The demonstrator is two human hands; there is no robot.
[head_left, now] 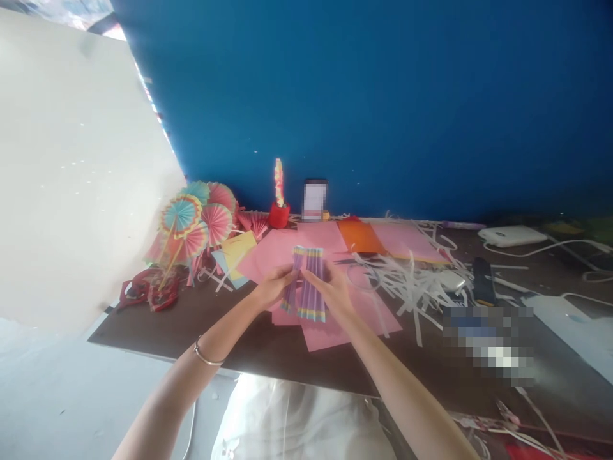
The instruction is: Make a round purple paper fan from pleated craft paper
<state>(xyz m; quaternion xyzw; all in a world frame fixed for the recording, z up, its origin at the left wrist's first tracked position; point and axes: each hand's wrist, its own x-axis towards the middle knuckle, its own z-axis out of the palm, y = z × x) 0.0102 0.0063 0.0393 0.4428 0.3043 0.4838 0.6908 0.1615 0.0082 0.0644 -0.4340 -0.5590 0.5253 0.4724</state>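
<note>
Centre of the frame: purple pleated paper (313, 291), edged in yellow and blue, above pink sheets (323, 335) on the dark table (268, 351). Our left hand (275, 289), partly closed, pinches its left side; our right hand (336, 292), likewise partly closed, grips its right side. Done, as we judge: pleats creased along the piece, coloured borders in place. Outstanding: the piece hangs as upright folds, not opened into a round; whether it is one length or two, we cannot tell. Left of frame: round pleated fans (181, 216), apparently complete. Right of centre: loose white strips (412, 287)
</note>
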